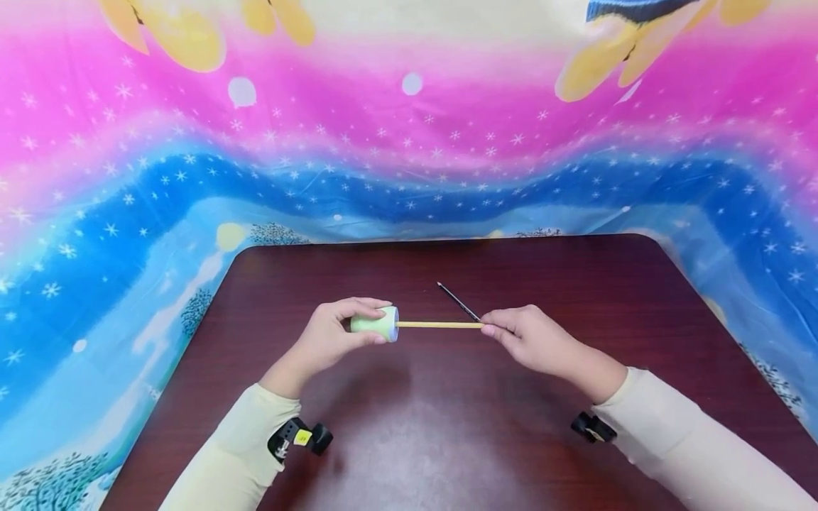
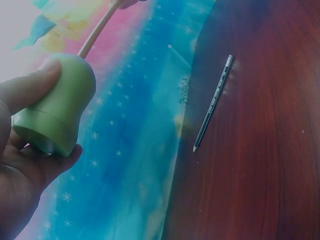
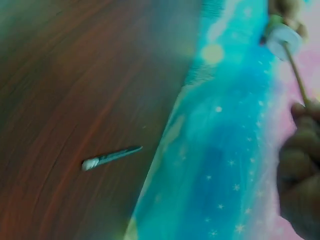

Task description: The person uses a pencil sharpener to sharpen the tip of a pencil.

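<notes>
My left hand (image 1: 330, 333) grips a light green pencil sharpener (image 1: 375, 325) between thumb and fingers, its pale end facing right. A slim yellow pencil (image 1: 439, 325) runs level from the hole in that end. The far end of this pencil is pinched by my right hand (image 1: 535, 339), whose thumb and fingertips cover it. In the left wrist view the sharpener (image 2: 67, 100) shows a waisted, bell-like body with a wider base. The pencil's tip is hidden inside it.
A dark pencil (image 2: 212, 105) with pale lettering lies on the reddish-brown table (image 1: 409, 447), beyond my right fingertips in the head view. Behind the table hangs a pink and blue snowflake-patterned cloth (image 1: 409, 170). Small black devices (image 1: 300, 438) sit at both wrists, below the cream sleeves.
</notes>
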Demonstrator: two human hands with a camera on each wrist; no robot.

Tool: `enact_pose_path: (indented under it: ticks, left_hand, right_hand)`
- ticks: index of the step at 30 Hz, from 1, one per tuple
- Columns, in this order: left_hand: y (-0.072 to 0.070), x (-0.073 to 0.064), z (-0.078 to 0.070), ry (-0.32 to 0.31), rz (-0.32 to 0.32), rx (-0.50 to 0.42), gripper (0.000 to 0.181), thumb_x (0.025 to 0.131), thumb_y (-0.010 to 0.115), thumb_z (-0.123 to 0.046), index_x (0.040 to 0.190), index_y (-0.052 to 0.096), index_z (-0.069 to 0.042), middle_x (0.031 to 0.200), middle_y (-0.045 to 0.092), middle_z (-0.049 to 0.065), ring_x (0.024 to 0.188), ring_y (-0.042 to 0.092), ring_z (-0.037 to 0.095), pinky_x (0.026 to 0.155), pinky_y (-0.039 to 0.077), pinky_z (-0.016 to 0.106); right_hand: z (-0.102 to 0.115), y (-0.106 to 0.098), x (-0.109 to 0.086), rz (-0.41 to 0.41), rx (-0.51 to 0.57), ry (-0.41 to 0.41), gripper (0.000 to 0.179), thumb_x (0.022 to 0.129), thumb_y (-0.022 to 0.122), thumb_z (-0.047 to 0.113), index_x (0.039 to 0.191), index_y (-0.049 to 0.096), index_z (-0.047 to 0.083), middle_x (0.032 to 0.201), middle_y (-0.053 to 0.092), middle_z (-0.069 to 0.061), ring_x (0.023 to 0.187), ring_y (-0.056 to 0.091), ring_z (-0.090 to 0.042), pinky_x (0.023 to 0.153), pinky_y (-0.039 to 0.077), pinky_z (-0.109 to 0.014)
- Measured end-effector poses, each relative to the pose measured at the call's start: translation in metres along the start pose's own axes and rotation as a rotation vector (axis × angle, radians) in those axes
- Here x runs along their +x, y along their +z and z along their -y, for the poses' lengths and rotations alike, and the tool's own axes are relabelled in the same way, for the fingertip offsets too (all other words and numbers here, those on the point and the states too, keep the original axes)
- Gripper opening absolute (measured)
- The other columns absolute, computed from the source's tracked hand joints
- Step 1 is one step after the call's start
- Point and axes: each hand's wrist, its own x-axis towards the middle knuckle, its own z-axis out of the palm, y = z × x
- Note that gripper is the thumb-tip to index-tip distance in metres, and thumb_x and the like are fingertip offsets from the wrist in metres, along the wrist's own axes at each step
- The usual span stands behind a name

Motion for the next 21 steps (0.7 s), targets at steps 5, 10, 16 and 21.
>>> enact_pose_path:
  ticks: [5, 10, 16, 21]
  left_hand:
    - [0.003, -0.001, -0.003, 0.118, -0.012, 0.105, 0.035, 0.07, 0.084, 0.0, 0.103, 0.074, 0.001, 0.115, 0.069, 0.011, 0.106, 0.063, 0.023, 0.079, 0.054, 0.024]
    - [0.004, 0.001, -0.005, 0.07, -0.041, 0.068, 0.036, 0.07, 0.084, 0.0, 0.105, 0.074, 0.0, 0.117, 0.068, 0.011, 0.108, 0.063, 0.024, 0.078, 0.054, 0.025]
    - [0.001, 0.005, -0.002, -0.038, -0.085, -0.022, 0.036, 0.071, 0.083, 0.001, 0.106, 0.072, 0.001, 0.115, 0.069, 0.013, 0.107, 0.064, 0.023, 0.077, 0.054, 0.025]
    - [0.002, 0.006, 0.0, -0.068, -0.054, -0.035, 0.037, 0.071, 0.084, -0.002, 0.106, 0.073, 0.0, 0.113, 0.07, 0.013, 0.1, 0.065, 0.019, 0.075, 0.053, 0.025]
  right_hand:
    - [0.001, -0.01, 0.005, 0.187, 0.318, 0.358, 0.015, 0.097, 0.057, 0.011, 0.089, 0.069, 0.005, 0.061, 0.049, 0.005, 0.053, 0.038, -0.006, 0.048, 0.033, -0.023]
    - [-0.002, -0.005, 0.001, 0.074, 0.05, 0.212, 0.016, 0.095, 0.061, 0.019, 0.104, 0.071, 0.01, 0.076, 0.061, 0.005, 0.067, 0.054, -0.01, 0.059, 0.046, -0.03]
    - [-0.012, 0.011, 0.0, -0.33, -0.445, -0.227, 0.035, 0.1, 0.051, 0.037, 0.111, 0.067, 0.008, 0.084, 0.062, -0.003, 0.07, 0.059, -0.019, 0.05, 0.047, -0.035]
    - [-0.02, 0.021, 0.008, -0.52, -0.585, -0.49, 0.028, 0.103, 0.047, 0.021, 0.088, 0.063, 0.002, 0.07, 0.05, -0.005, 0.055, 0.043, -0.02, 0.04, 0.035, -0.029]
